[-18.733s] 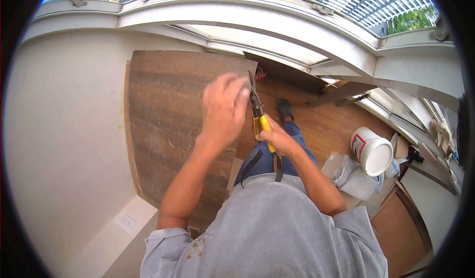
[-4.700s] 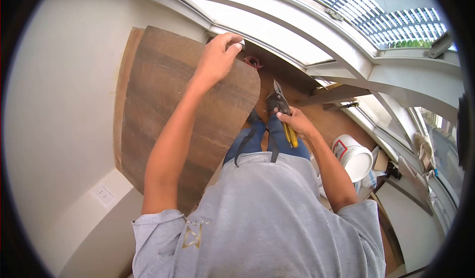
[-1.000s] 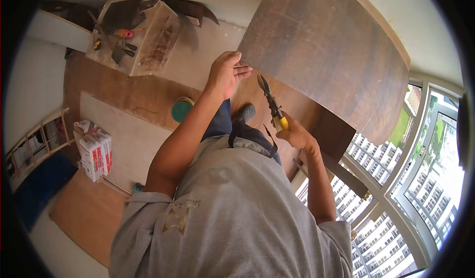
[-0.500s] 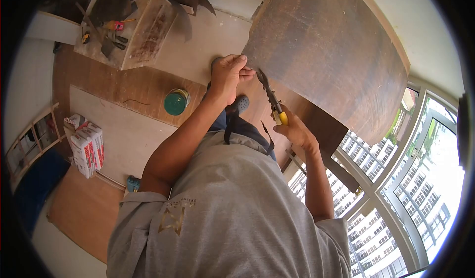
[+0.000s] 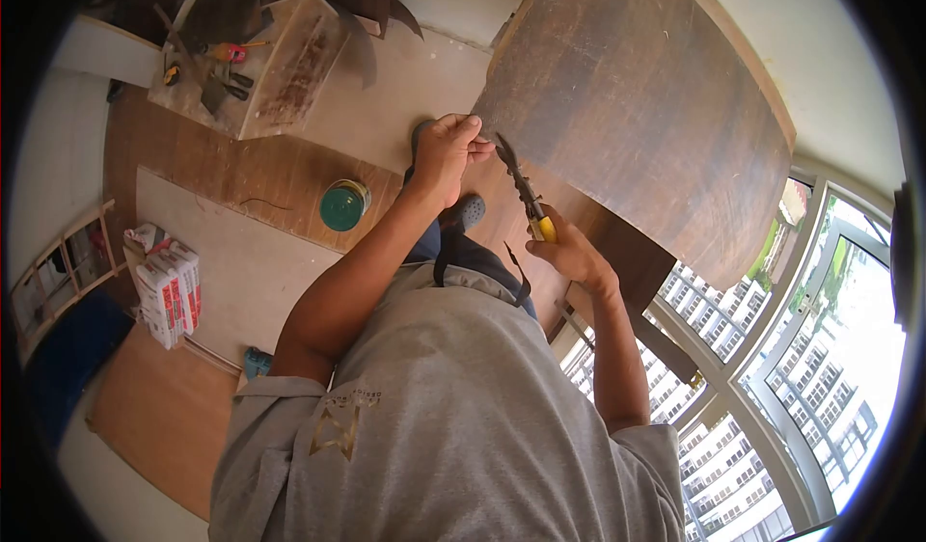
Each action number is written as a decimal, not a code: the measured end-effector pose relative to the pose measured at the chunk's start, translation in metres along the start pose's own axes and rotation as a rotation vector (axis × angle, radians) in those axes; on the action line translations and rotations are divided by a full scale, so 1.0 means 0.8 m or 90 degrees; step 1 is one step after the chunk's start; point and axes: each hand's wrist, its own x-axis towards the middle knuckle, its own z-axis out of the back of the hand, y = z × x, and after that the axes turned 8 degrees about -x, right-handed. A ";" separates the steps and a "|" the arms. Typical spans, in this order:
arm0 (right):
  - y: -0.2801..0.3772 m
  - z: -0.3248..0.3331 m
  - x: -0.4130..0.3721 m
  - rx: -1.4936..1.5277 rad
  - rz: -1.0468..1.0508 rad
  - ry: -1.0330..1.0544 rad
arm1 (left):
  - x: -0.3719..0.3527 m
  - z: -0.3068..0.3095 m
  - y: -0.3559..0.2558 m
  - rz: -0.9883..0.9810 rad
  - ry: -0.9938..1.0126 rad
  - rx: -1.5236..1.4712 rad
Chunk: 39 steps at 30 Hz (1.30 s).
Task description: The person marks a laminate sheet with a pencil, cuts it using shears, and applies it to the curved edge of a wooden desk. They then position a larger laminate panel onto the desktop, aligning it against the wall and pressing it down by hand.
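Observation:
My right hand is wrapped around the yellow grips of a pair of dark-jawed snips, whose jaws point up and to the left. My left hand is closed in a pinch, thumb against the fingers, right beside the tip of the jaws. What the left fingers pinch is too small to make out. Both hands are in front of my body, close to the lower left edge of a large brown wood-grain panel.
A green-lidded can stands on the floor at left. Hand tools, including a red tape measure, lie on a worn wooden box. Red-and-white bags sit further left. Tall windows line the right side.
Both hands keep nearly the same pose. The snips have shifted slightly left, with the jaw tip still by the left fingers.

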 end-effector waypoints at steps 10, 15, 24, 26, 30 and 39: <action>-0.012 -0.005 0.010 -0.038 0.050 -0.054 | 0.006 0.002 0.004 0.002 -0.003 0.014; -0.019 -0.017 0.014 -0.027 0.061 -0.101 | 0.008 0.001 -0.001 0.027 -0.018 0.031; -0.003 -0.024 0.008 -0.038 0.191 -0.177 | 0.018 0.005 -0.002 0.073 -0.011 0.050; 0.012 -0.027 -0.002 -0.105 0.095 -0.223 | 0.019 0.006 -0.003 0.084 -0.003 0.043; 0.017 -0.031 -0.003 -0.081 0.112 -0.254 | 0.020 0.007 -0.003 0.090 -0.004 0.046; 0.015 0.003 0.003 0.168 -0.040 0.039 | 0.020 0.004 -0.008 0.097 -0.003 0.045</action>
